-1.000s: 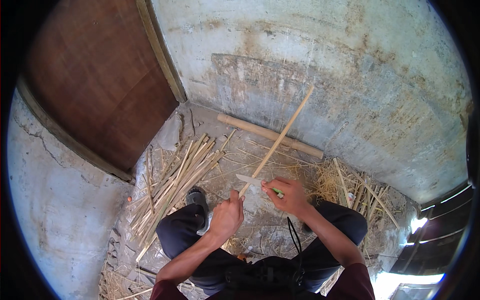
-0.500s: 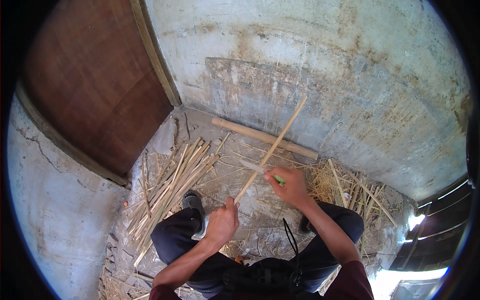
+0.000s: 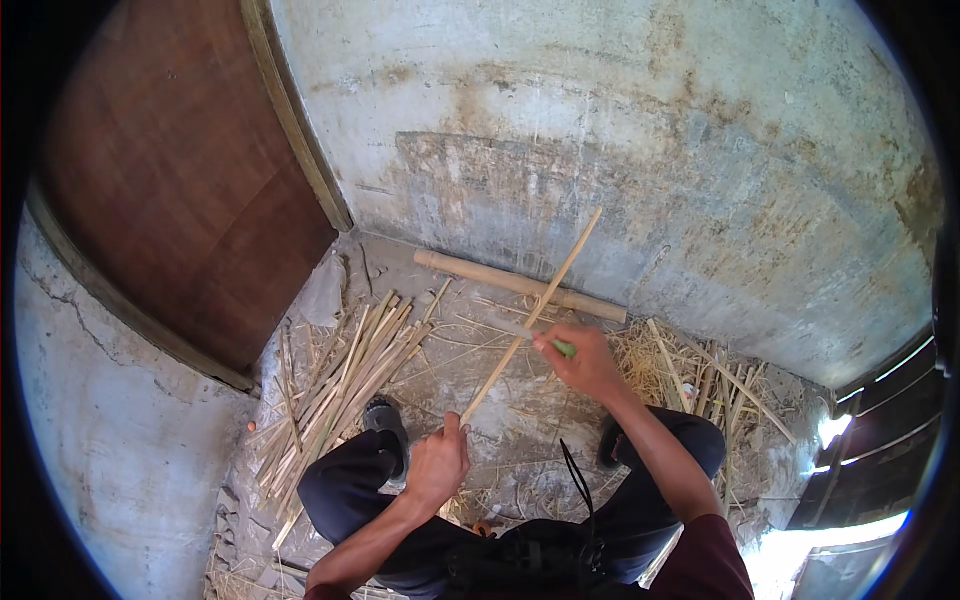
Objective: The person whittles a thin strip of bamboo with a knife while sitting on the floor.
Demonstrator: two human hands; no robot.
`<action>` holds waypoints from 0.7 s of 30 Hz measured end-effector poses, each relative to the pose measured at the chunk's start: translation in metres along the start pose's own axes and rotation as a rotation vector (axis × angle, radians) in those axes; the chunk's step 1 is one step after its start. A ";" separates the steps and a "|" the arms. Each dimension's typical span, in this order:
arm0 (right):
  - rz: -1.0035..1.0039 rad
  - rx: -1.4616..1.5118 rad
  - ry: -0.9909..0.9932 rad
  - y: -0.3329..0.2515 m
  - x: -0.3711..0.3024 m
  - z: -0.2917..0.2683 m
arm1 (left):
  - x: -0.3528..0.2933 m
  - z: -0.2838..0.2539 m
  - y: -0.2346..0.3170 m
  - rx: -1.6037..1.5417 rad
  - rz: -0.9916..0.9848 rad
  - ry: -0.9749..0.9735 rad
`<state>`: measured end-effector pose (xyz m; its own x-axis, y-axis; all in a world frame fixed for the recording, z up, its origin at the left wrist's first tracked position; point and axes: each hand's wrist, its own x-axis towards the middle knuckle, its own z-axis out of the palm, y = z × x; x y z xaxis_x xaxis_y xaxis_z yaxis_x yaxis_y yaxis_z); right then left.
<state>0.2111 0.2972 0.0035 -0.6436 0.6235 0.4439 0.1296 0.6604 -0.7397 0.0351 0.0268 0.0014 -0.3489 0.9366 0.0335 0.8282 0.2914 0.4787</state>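
Note:
My left hand (image 3: 438,466) is closed round the near end of a long, thin bamboo strip (image 3: 568,262). The strip slants away to the upper right, its far end in front of the wall. In my right hand (image 3: 583,362) is a knife with a green handle (image 3: 566,349), gripped in closed fingers. Its pale blade (image 3: 512,327), a little blurred, lies across the strip around its middle. Whether the edge cuts into the strip I cannot tell.
A pile of split bamboo strips (image 3: 345,385) lies left of my foot. A thick bamboo pole (image 3: 480,274) rests along the base of the stained wall (image 3: 640,150). Shavings (image 3: 640,357) and more sticks (image 3: 735,400) are heaped at the right. A brown door (image 3: 190,170) stands left.
My view has shifted slightly, and the scene sits a little lower. Both hands keep their grips; the strip and the knife remain crossed, the blade now more blurred.

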 end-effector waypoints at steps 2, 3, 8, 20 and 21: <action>-0.030 0.023 0.056 0.024 0.003 -0.014 | -0.006 0.003 -0.001 -0.035 0.022 -0.007; 0.064 -0.033 0.135 0.037 0.015 -0.032 | -0.008 0.004 -0.001 -0.033 0.036 -0.005; 0.264 -0.190 0.202 0.055 0.020 -0.047 | -0.019 0.001 -0.001 0.022 0.021 -0.079; 0.368 -0.332 0.469 0.093 0.024 -0.091 | -0.037 0.000 -0.008 0.063 0.037 -0.060; 0.443 -0.401 0.502 0.088 0.026 -0.091 | -0.039 0.000 -0.011 0.066 0.029 -0.068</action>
<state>0.2745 0.4095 -0.0041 -0.0622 0.9162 0.3958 0.6192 0.3464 -0.7047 0.0393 -0.0127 -0.0050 -0.2952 0.9553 -0.0145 0.8656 0.2739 0.4192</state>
